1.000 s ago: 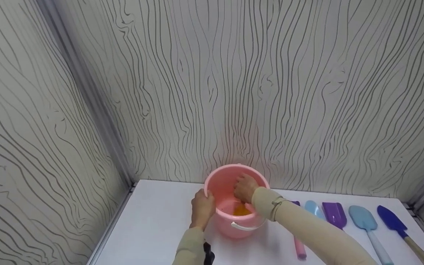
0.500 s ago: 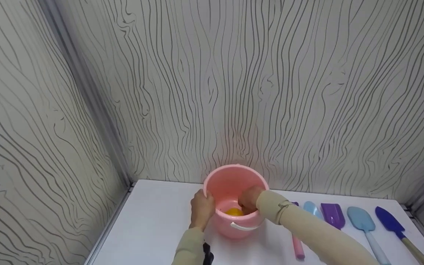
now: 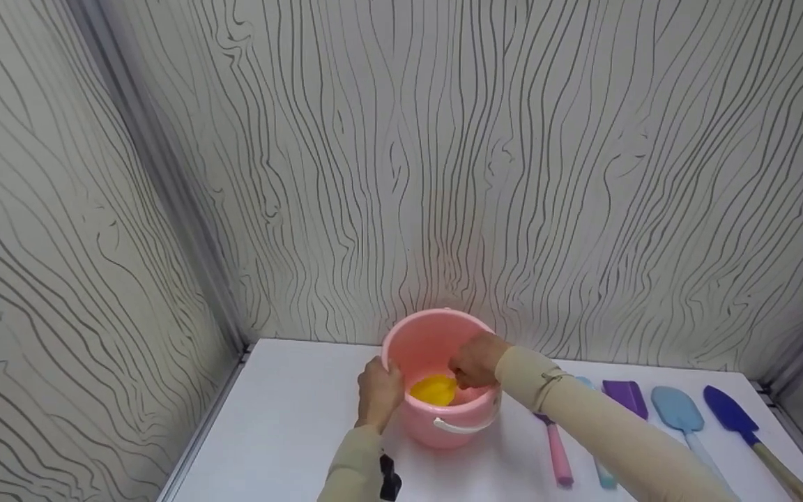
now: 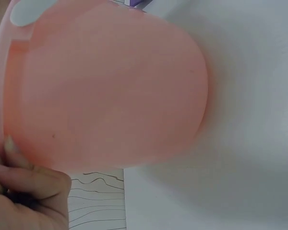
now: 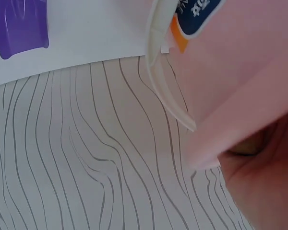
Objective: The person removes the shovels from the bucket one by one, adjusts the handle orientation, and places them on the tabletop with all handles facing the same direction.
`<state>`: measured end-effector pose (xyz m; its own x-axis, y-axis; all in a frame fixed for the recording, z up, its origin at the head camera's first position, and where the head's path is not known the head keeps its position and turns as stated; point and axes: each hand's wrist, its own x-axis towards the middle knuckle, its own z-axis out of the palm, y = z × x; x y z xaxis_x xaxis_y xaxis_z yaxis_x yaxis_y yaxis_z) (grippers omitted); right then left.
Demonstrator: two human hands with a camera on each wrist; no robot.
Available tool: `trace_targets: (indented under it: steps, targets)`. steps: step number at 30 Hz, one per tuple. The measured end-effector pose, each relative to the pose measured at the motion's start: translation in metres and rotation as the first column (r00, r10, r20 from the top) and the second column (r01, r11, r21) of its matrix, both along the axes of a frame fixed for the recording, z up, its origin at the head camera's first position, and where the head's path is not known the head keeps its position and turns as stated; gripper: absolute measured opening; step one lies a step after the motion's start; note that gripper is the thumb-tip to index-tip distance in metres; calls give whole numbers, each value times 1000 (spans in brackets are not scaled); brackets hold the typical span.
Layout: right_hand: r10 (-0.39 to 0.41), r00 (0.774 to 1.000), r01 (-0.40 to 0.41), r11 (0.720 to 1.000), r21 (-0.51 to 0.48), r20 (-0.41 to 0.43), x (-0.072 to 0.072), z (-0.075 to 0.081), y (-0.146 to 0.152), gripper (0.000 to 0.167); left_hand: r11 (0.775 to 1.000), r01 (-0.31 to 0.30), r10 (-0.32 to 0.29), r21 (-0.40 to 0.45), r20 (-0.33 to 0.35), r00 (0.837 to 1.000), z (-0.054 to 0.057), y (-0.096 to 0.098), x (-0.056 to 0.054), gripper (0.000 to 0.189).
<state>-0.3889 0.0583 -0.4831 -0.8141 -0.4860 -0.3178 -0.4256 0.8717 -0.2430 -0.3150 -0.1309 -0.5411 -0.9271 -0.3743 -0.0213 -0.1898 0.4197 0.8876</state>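
A pink bucket (image 3: 443,425) with a white handle stands on the white table. My left hand (image 3: 378,394) grips its left rim, thumb over the edge; in the left wrist view the curled fingers of that left hand (image 4: 36,191) show at the rim. Reaching inside over the right rim, my right hand (image 3: 478,359) is curled, its fingers at the edge of a yellow, rounded, scoop-like tool (image 3: 433,390). The rest of that tool is hidden by the hand. In the right wrist view the bucket wall (image 5: 249,72) covers most of the right hand (image 5: 264,191).
Right of the bucket lie a pink-handled tool (image 3: 560,457), a purple scoop (image 3: 626,399), a light blue shovel (image 3: 678,410) and a dark blue trowel (image 3: 732,411) with a wooden handle. Another blue tool is partly under the right sleeve (image 3: 590,418). Wood-patterned panels (image 3: 401,174) rise behind.
My right hand has gone down into the bucket and come up a little. The yellow tool shows larger, higher and further left. The left hand keeps its grip on the rim.
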Motion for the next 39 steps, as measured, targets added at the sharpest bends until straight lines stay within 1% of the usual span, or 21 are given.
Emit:
trace_targets:
  steps: [1, 2, 3, 4, 6, 8, 10, 12, 16, 18, 23, 28, 31, 35, 39]
  targets:
    - [28, 999, -27, 999, 31, -20, -1, 2, 1, 9, 1000, 1, -1, -2, -3, 1000, 0, 0, 0, 30]
    - [100, 992, -91, 990, 104, -79, -2, 4, 1, 10, 1000, 1, -1, -6, -4, 1000, 0, 0, 0, 29]
    - [163, 978, -141, 976, 168, -127, -3, 6, 1, 13, 1000, 1, -1, -4, -1, 1000, 0, -1, 0, 29]
    - [192, 970, -162, 967, 196, -146, -4, 8, 2, 13, 1000, 2, -2, 1, 3, 1000, 0, -1, 0, 29]
    - [225, 960, -189, 960, 207, -167, -8, 12, 2, 12, 1000, 4, -4, 1, 3, 1000, 1, -2, 0, 29]
    - [232, 959, -199, 961, 194, -163, -11, 16, 3, 11, 1000, 3, -3, 9, 18, 1000, 1, -3, 0, 29]
    - [227, 961, -198, 963, 182, -156, -13, 20, 5, 10, 1000, 7, -8, 8, 16, 1000, 2, -6, 1, 29]
    - [227, 962, -198, 963, 183, -152, -14, 26, 8, 10, 1000, 15, -15, -8, -1, 1000, 1, -9, 2, 29]
    - [208, 966, -182, 969, 165, -156, -13, 41, 14, 10, 1000, 19, -19, -4, -15, 1000, 0, -17, 3, 31]
    - [207, 964, -182, 971, 153, -168, -12, 48, 17, 10, 1000, 14, -14, 15, -2, 1000, 0, -19, 4, 31]
    - [217, 951, -193, 973, 125, -221, -11, 64, 31, 15, 999, 4, -4, 33, 13, 1000, 0, -15, 5, 31]
    - [224, 935, -208, 974, 83, -275, -14, 75, 51, 16, 1000, 6, -5, 27, -14, 1000, -2, -12, 3, 29]
    - [213, 923, -205, 977, 59, -320, -15, 79, 68, 15, 1000, 13, -13, 16, -29, 999, -2, -11, 3, 29]
    - [165, 917, -173, 985, 10, -363, -18, 78, 89, 18, 1000, 14, -14, 13, -28, 1000, -2, -11, 4, 30]
    - [88, 924, -112, 993, -42, -372, -17, 73, 107, 20, 1000, 9, -9, 13, -28, 1000, -1, -13, 5, 30]
